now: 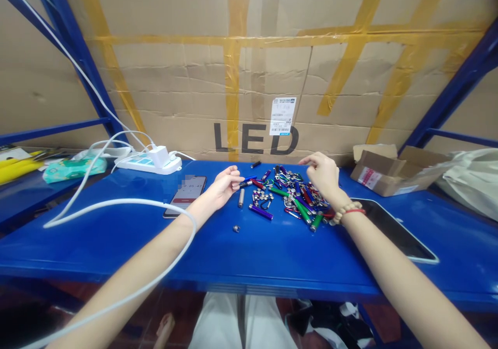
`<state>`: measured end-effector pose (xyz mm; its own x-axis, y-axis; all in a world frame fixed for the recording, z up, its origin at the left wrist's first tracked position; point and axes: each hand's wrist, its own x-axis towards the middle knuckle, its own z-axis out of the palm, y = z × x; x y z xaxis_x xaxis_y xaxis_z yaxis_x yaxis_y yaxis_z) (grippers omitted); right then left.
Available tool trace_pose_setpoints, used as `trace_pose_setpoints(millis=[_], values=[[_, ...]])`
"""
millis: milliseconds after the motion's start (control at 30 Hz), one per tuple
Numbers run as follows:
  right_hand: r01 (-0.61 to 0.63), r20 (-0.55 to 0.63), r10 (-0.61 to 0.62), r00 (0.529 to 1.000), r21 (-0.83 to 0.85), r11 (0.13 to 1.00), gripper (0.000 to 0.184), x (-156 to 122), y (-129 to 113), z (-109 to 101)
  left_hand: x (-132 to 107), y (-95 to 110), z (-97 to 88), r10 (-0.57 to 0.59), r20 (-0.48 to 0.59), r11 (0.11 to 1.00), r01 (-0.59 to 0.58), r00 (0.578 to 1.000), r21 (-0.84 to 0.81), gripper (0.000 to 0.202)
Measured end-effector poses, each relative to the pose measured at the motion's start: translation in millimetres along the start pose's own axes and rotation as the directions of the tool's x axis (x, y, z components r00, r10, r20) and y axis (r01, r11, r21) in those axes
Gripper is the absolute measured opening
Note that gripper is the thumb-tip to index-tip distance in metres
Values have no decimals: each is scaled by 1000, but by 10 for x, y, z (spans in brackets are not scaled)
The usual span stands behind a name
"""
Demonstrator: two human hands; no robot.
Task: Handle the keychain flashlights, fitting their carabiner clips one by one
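Observation:
My left hand [224,184] is curled shut on a small blue keychain flashlight [247,181] at the left edge of the pile. A heap of several coloured keychain flashlights [292,195] and small button cells lies on the blue table [249,255]. My right hand [323,175] hovers over the pile's right side, fingers bent in a pinch; what they hold is hidden. A silver tube [241,197], a purple flashlight [261,212] and a small silver cap [236,228] lie apart from the heap.
A phone [185,194] lies left of my left hand, under a white cable [116,204] running to a power strip [150,161]. A tablet [397,229] lies at right, an open cardboard box [389,172] behind it. A taped cardboard wall marked LED [257,138] closes the back.

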<state>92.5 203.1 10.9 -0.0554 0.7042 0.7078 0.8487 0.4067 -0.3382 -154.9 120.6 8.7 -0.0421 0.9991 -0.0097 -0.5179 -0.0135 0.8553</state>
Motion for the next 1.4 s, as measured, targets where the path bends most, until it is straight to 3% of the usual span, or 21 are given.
trace_pose_setpoints(millis=[167, 300, 867, 1400], values=[[185, 5, -185, 983, 19, 983, 35, -70, -303, -19, -60, -21, 62, -72, 80, 997, 74, 994, -18, 33], [238, -17, -238, 971, 28, 971, 34, -98, -341, 0, -69, -19, 68, -109, 92, 993, 112, 990, -36, 30], [310, -2, -310, 951, 43, 950, 33, -158, -444, 25, -58, 23, 9, -114, 96, 991, 120, 989, -60, 27], [304, 26, -307, 951, 74, 950, 33, -168, -478, -2, -61, 33, 17, -131, 88, 990, 135, 987, -45, 25]])
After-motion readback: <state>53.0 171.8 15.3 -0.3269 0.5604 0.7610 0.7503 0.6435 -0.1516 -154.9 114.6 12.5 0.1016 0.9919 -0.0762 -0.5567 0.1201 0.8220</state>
